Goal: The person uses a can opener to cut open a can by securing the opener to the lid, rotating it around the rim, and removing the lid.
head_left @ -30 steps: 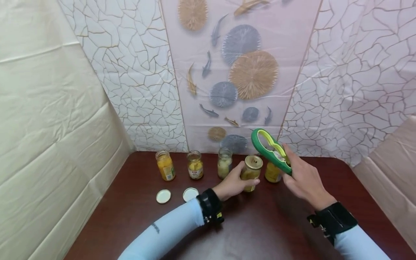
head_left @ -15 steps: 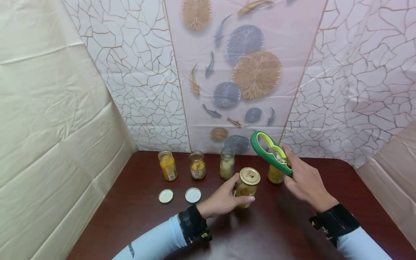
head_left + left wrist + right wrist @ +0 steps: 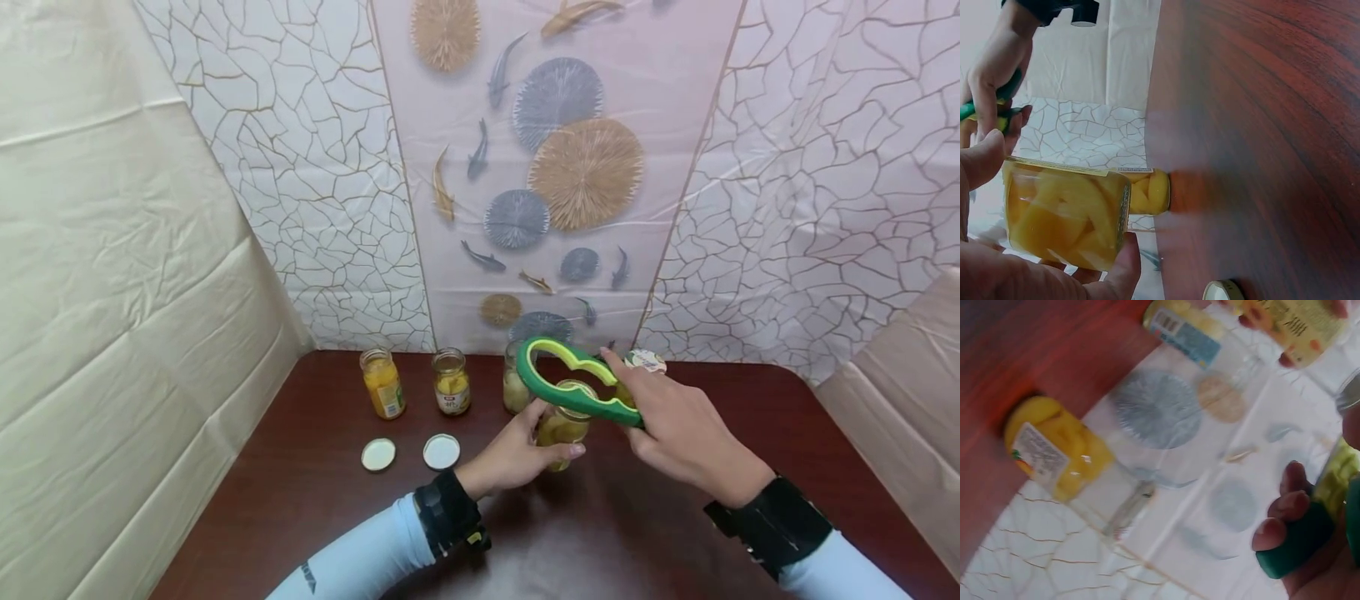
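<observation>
My left hand (image 3: pixel 512 460) grips a glass jar (image 3: pixel 562 432) of yellow fruit, fingers and thumb wrapped round its sides. The same jar (image 3: pixel 1063 212) fills much of the left wrist view, its upper end hidden past my thumb. In my right hand (image 3: pixel 690 429) is a green jar opener (image 3: pixel 547 395) with a yellow-green inner edge. Its loop overlaps the top of the held jar in the head view. A metal lid's edge (image 3: pixel 1349 394) shows beside my right thumb in the right wrist view. My fingers curl round the green handle (image 3: pixel 1300 544) there.
Orange-filled jar (image 3: pixel 383 385), labelled fruit jar (image 3: pixel 452 385) and pale-filled jar (image 3: pixel 513 387) stand uncovered along the back. Two lids, left (image 3: pixel 378 454) and right (image 3: pixel 441 452), lie upside down before them. A lidded fruit jar (image 3: pixel 1054 440) stands behind my right hand. Patterned cloth backs the table.
My left hand has brought the jar from the back row towards me. My right hand has moved left and down, so the opener overlaps the jar's top.
</observation>
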`<control>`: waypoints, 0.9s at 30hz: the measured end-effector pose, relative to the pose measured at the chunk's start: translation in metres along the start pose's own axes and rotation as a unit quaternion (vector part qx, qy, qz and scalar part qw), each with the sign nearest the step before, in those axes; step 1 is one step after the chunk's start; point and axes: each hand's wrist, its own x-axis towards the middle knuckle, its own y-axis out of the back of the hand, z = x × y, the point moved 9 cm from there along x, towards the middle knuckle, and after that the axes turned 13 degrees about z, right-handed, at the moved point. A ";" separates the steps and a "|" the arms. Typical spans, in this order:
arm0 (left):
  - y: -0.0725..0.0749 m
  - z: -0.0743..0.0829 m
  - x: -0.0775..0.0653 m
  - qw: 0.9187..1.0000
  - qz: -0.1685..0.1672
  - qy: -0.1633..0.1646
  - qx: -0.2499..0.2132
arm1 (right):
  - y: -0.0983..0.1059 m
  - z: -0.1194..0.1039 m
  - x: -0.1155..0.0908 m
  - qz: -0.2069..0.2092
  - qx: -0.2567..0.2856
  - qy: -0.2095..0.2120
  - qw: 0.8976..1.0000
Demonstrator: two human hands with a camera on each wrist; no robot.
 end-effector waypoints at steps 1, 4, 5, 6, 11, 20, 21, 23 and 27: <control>0.000 0.000 0.000 1.000 0.004 -0.002 0.004 | -0.001 -0.004 0.001 -0.011 -0.006 0.004 1.000; 0.000 0.002 0.001 1.000 0.013 -0.011 0.008 | -0.003 -0.014 0.003 -0.038 -0.023 0.021 0.999; 0.000 0.003 0.002 1.000 0.014 -0.014 0.006 | -0.004 -0.017 0.003 -0.043 -0.030 0.026 0.998; 0.000 0.003 0.002 1.000 0.016 -0.017 0.004 | -0.005 -0.019 0.004 -0.047 -0.036 0.033 0.998; 0.002 0.004 0.002 0.999 0.025 -0.016 -0.020 | -0.004 -0.028 0.006 -0.039 -0.051 0.055 0.996; 0.002 -0.002 -0.002 0.999 0.024 0.011 -0.023 | -0.006 -0.031 0.002 -0.031 -0.060 0.067 0.995; 0.001 -0.002 -0.002 1.000 0.022 0.006 -0.019 | -0.005 -0.032 0.002 -0.022 -0.062 0.075 0.995; 0.001 0.000 -0.003 1.000 0.016 -0.008 -0.011 | -0.003 -0.033 0.003 -0.007 -0.064 0.097 0.993; 0.000 0.006 -0.002 0.998 0.002 -0.058 -0.001 | 0.001 -0.035 0.007 0.020 -0.060 0.152 0.986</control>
